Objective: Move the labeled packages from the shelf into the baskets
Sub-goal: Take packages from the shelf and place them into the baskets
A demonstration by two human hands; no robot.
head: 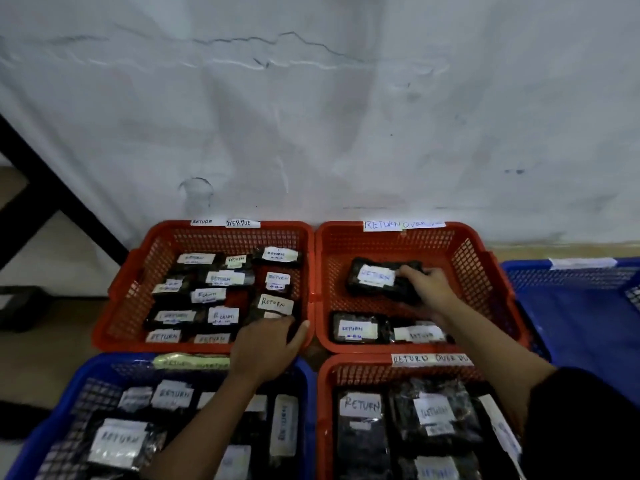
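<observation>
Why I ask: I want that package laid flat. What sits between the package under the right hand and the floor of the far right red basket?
Nothing visible. The package under the right hand lies on bare mesh in the basket, apart from the two packages nearer the front wall.

Both forearms are bare; the left hand (265,344) and right hand (427,282) wear nothing, and a black sleeve (585,420) covers the right upper arm

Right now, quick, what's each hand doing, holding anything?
Left hand: open, fingers spread on the near rim of the far left red basket, holding nothing.
Right hand: closed on a labeled package inside the far right red basket.
</observation>
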